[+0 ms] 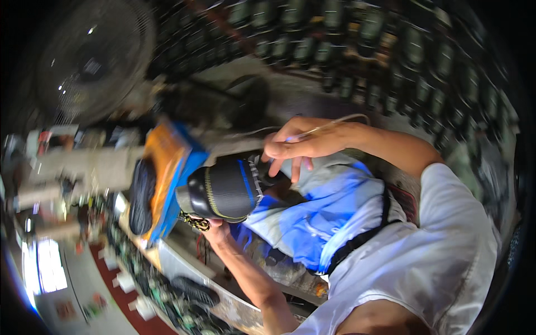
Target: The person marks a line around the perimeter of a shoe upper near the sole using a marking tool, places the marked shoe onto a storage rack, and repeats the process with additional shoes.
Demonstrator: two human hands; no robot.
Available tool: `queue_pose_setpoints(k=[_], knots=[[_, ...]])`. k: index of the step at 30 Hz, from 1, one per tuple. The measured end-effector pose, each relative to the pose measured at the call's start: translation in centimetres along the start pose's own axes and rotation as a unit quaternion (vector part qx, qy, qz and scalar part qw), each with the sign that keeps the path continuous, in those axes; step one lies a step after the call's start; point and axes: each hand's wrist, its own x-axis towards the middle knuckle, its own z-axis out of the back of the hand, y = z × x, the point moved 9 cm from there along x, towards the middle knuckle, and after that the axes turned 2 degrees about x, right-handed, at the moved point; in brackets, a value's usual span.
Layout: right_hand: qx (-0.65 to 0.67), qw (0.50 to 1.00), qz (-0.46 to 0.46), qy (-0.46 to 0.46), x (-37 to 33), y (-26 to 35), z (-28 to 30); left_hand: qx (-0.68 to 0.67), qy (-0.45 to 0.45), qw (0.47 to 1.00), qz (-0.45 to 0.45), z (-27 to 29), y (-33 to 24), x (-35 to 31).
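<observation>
a left hand [216,228] grips a yellow-stitched black shoe [226,187], the right hand [315,139] loosely spread just beside it, with a fan [92,64] at far left.

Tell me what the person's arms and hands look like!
The left hand and right hand wear no gloves. A loose white sleeve covers the upper right arm; the right forearm and left forearm are bare.
</observation>
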Motion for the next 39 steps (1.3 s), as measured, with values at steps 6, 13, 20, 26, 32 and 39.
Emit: queue_pose_setpoints(k=[6,13,20,26,32,39], knots=[[0.082,0.970,-0.147,-0.173,-12.6,-7.4,5.9,0.213,0.334,0.917,0.048,-23.6,2.9,5.5],[0.212,0.940,-0.119,-0.238,-21.1,-16.6,4.2,0.286,0.606,0.724,-0.164,-40.9,5.4,1.9],[0.295,0.845,-0.045,-0.444,-22.1,-31.6,7.9,0.346,0.421,0.837,-0.056,-37.3,10.0,5.1],[0.341,0.793,0.108,-0.493,-16.6,-33.9,21.6,0.334,0.436,0.835,0.041,-27.5,14.8,5.5],[0.415,0.674,0.220,-0.570,-15.6,-34.1,30.1,0.332,0.418,0.843,0.064,-26.7,16.3,4.9],[0.481,0.511,0.163,-0.693,-27.8,-40.2,21.2,0.270,0.378,0.877,0.122,-25.6,17.9,3.1]])
